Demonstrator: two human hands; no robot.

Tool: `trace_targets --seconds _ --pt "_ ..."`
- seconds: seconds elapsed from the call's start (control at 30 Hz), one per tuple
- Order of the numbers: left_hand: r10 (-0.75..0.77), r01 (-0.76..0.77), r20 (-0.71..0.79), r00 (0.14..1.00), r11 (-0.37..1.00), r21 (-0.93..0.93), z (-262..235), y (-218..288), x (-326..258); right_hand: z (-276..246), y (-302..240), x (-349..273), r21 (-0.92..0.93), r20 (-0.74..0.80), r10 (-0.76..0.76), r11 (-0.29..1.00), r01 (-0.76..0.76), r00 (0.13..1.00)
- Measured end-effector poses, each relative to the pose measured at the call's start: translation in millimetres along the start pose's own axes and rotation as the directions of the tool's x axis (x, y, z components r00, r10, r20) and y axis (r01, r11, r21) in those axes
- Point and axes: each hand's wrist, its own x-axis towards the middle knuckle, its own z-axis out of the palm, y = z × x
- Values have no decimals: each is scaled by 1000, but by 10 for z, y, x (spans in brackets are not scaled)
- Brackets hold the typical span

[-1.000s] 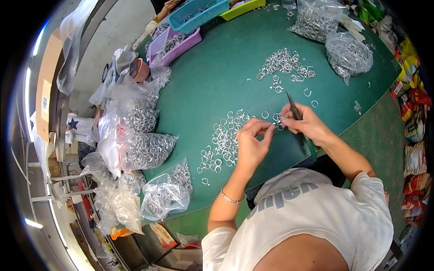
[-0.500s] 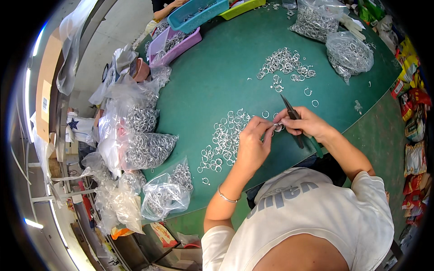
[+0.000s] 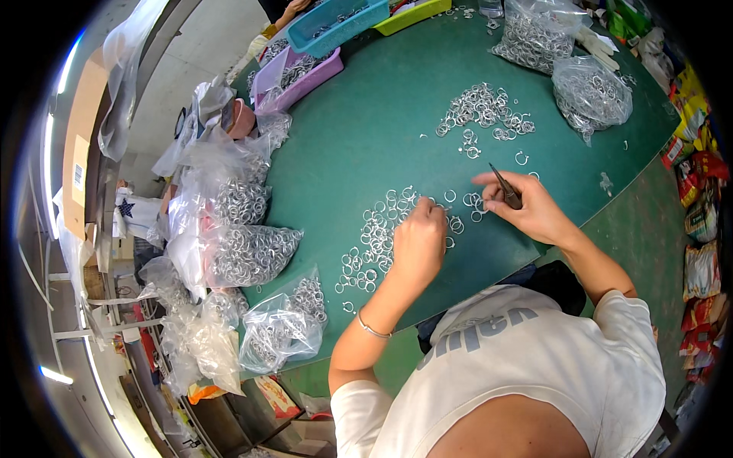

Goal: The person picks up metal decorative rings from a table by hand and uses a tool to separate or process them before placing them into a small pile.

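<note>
My left hand [image 3: 421, 238] is over the right side of a loose heap of silver metal rings [image 3: 376, 233], its fingers bent down and pressed together. What they pinch, if anything, is hidden. My right hand [image 3: 540, 215] holds a pair of dark, pointed pliers [image 3: 507, 191], their tips sticking out past the fingers toward the far left. Most of the handle is covered by the palm. Beside the right fingertips are a few silver rings [image 3: 476, 217]; I cannot tell whether the fingers touch them.
A second heap of rings [image 3: 481, 107] lies farther back on the green table [image 3: 343, 145]. Bags full of rings [image 3: 256, 256] line the left edge; other bags [image 3: 592, 95] stand at the far right. Purple [image 3: 324, 72] and blue bins [image 3: 343, 32] sit at the back, near another person's hand [image 3: 294, 8].
My hands, close together before at a small ring, have parted. The left moved left and down to the heap; the right moved slightly right, the pliers now lying deeper in its palm.
</note>
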Motion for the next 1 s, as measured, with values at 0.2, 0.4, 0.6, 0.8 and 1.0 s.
trace_targets --seconds 0.2,0.4,0.6,0.8,1.0 --pt "-158 139 132 979 980 146 236 -372 34 -92 278 209 -574 136 113 818 -14 984" --pt "-171 134 215 961 975 179 248 -274 313 -388 360 835 -703 -80 315 655 -277 946" --pt "98 -101 -109 989 995 -16 912 -324 1008 -615 484 1181 -837 -227 -48 520 -170 973" --pt "45 -74 -121 992 966 -249 1178 -421 1150 -661 635 1293 -892 -170 -62 434 -127 983" --pt "-208 107 -52 977 685 -721 1038 -490 1454 -1023 333 1369 -568 -144 74 810 -144 987"
